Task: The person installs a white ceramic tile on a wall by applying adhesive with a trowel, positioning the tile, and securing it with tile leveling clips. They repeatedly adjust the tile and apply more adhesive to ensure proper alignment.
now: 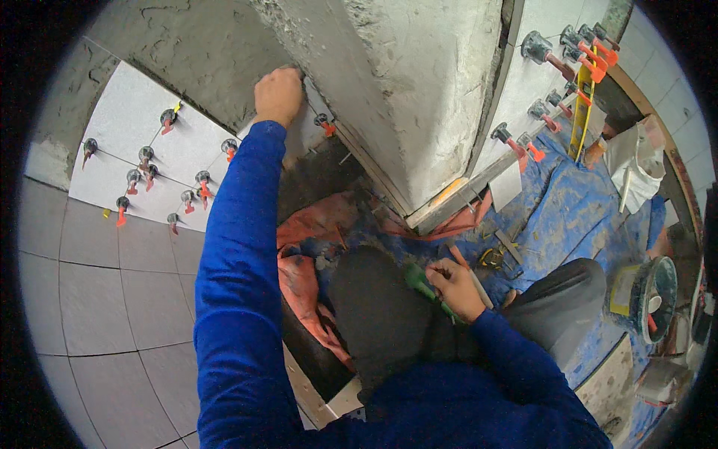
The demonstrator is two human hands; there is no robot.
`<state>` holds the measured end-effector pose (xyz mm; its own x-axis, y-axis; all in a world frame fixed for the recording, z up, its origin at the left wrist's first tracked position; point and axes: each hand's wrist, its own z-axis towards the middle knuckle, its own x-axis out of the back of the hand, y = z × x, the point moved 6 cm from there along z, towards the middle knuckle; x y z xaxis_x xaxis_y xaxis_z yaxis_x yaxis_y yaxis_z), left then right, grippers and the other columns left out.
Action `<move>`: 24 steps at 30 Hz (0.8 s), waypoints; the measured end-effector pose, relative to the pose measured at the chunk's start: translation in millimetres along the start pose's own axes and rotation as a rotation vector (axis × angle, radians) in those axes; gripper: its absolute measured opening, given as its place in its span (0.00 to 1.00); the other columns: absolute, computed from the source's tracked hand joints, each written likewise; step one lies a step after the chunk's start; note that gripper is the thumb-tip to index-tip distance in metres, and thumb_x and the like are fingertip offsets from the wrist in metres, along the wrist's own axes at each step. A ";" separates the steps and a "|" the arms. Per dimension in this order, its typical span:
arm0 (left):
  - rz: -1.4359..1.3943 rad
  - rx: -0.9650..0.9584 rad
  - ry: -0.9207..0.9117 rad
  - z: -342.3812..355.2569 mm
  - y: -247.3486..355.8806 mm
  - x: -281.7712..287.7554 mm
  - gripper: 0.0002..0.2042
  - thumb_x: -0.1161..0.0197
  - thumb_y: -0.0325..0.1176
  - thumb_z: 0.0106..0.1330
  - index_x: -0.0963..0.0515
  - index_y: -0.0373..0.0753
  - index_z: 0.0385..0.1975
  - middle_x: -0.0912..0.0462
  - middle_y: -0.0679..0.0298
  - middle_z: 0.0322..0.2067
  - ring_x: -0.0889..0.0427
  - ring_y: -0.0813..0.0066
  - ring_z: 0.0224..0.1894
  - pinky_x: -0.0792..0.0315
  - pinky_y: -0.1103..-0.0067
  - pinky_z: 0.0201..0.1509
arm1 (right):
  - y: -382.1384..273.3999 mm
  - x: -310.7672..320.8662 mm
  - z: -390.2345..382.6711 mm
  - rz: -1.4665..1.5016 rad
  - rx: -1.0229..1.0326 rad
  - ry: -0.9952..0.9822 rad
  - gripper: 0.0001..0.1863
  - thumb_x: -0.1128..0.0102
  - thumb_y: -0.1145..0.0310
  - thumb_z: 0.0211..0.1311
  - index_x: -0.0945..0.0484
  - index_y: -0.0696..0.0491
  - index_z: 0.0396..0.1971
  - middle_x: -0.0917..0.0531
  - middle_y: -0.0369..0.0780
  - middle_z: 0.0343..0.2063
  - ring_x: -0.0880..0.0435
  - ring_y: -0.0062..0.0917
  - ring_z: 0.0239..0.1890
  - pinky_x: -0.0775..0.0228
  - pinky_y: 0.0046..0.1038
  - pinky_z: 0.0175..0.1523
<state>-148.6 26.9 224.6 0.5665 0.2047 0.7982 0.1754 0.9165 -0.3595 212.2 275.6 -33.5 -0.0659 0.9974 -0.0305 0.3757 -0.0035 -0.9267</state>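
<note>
My left hand (pixel 278 96) reaches up beside the concrete column (pixel 404 97), fingers curled at the upper edge of a small white tile (pixel 316 135); what they grip is hidden. That tile carries a leveling clip (pixel 324 123) with a red handle. To the left, white tiles (pixel 123 112) with several such clips border wet grey mortar (pixel 172 37). My right hand (pixel 456 288) is closed on a green-handled tool (pixel 417 278) above my dark-trousered leg. Just behind that hand lies a long pale strip (pixel 482 292) with an orange end.
Grey tiles (pixel 90 299) cover the lower left. At right are a dusty blue tarp (pixel 550 209), red sheeting (pixel 307 217), more clipped tiles (pixel 546 22), a yellow level (pixel 580 135), a white sack (pixel 632 165), a bucket (pixel 639 292) and a small tape measure (pixel 491 258).
</note>
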 end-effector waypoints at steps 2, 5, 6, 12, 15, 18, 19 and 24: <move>-0.018 -0.003 0.002 2.2 -1.7 -4.4 0.10 0.44 0.31 0.65 0.14 0.39 0.33 0.12 0.53 0.37 0.11 0.50 0.41 0.18 0.60 0.45 | 0.2 2.4 1.8 0.008 -0.007 0.005 0.13 0.36 0.66 0.70 0.21 0.61 0.43 0.19 0.38 0.29 0.23 0.18 0.26 0.31 0.24 0.30; -0.010 -0.018 -0.007 6.2 -4.7 -10.1 0.10 0.44 0.31 0.65 0.14 0.40 0.33 0.12 0.53 0.36 0.11 0.51 0.41 0.18 0.60 0.44 | -3.4 5.0 4.2 -0.011 0.012 0.020 0.13 0.36 0.66 0.70 0.20 0.61 0.43 0.19 0.37 0.30 0.23 0.18 0.27 0.31 0.24 0.30; -0.002 -0.028 -0.013 7.5 -5.4 -11.6 0.10 0.44 0.31 0.65 0.14 0.40 0.33 0.12 0.53 0.36 0.11 0.51 0.41 0.18 0.60 0.44 | -6.7 5.9 5.9 -0.036 0.041 0.024 0.12 0.36 0.66 0.70 0.20 0.61 0.43 0.19 0.37 0.30 0.22 0.18 0.28 0.31 0.24 0.31; -0.039 -0.007 0.046 2.8 -3.0 -5.9 0.09 0.42 0.32 0.65 0.14 0.42 0.33 0.12 0.53 0.36 0.11 0.51 0.40 0.18 0.60 0.43 | -2.8 12.6 3.0 0.052 -0.039 0.036 0.11 0.37 0.65 0.71 0.19 0.59 0.41 0.19 0.35 0.29 0.22 0.17 0.28 0.30 0.22 0.33; -0.100 -0.027 0.158 -4.0 0.1 7.2 0.05 0.39 0.31 0.63 0.15 0.42 0.32 0.13 0.53 0.37 0.12 0.51 0.41 0.19 0.60 0.43 | -1.7 17.8 6.1 -0.062 0.031 0.040 0.11 0.38 0.65 0.71 0.18 0.59 0.40 0.20 0.34 0.27 0.22 0.17 0.28 0.31 0.22 0.33; -0.379 0.059 0.211 -39.4 1.0 11.4 0.11 0.33 0.39 0.62 0.18 0.38 0.36 0.17 0.46 0.44 0.16 0.46 0.45 0.23 0.58 0.48 | 7.2 20.4 4.8 -0.021 -0.035 0.007 0.10 0.39 0.66 0.72 0.19 0.58 0.42 0.21 0.32 0.26 0.25 0.15 0.25 0.34 0.21 0.30; -0.504 0.118 0.242 -53.8 2.1 9.0 0.15 0.31 0.43 0.62 0.20 0.36 0.39 0.19 0.42 0.48 0.18 0.43 0.48 0.25 0.58 0.50 | 9.0 20.0 4.9 0.028 -0.056 0.000 0.10 0.39 0.66 0.72 0.20 0.58 0.43 0.22 0.31 0.26 0.26 0.14 0.24 0.35 0.20 0.30; -0.904 0.284 -0.011 -236.5 44.2 -78.9 0.08 0.32 0.37 0.64 0.13 0.41 0.36 0.13 0.52 0.35 0.14 0.48 0.39 0.23 0.59 0.44 | 5.1 33.7 0.8 -0.061 -0.103 0.095 0.12 0.38 0.65 0.72 0.19 0.58 0.45 0.20 0.32 0.31 0.25 0.14 0.27 0.35 0.20 0.31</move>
<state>4.9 -30.0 31.5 0.3040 -0.6221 0.7215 0.3409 0.7783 0.5273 211.2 309.2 -39.6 -0.0054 0.9979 0.0651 0.4670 0.0601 -0.8822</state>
